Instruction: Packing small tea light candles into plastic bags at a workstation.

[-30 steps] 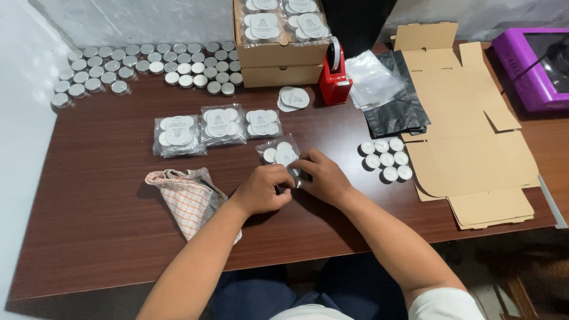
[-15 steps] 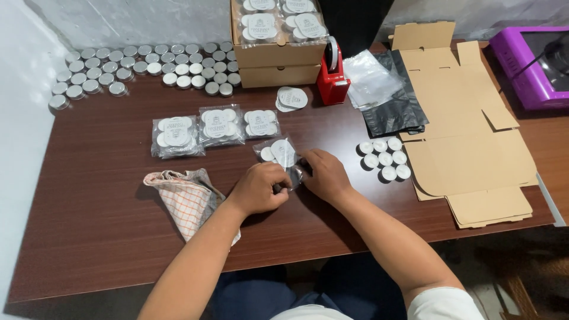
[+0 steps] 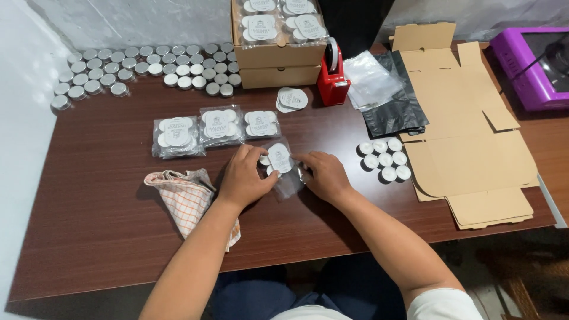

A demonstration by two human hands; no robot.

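Observation:
On the dark wooden table (image 3: 106, 231), both my hands grip one clear plastic bag (image 3: 283, 167) holding small white tealight candles and a white card. My left hand (image 3: 244, 176) pinches its left side. My right hand (image 3: 320, 174) holds its right edge. The bag's lower end lies loose between my hands. Just behind it lie three filled clear packs of candles (image 3: 214, 125) in a row.
A checked cloth (image 3: 188, 200) lies left of my hands. Loose tealights (image 3: 385, 160) sit to the right beside flat cardboard (image 3: 468, 148). Several silver tins (image 3: 142, 68) fill the back left. Behind stand stacked boxes (image 3: 278, 56), a red tape dispenser (image 3: 332, 80), plastic bags (image 3: 379, 89) and a purple device (image 3: 533, 65).
My hands have shifted slightly on the bag, and its card and candles now show more between them. Nothing else on the table moved.

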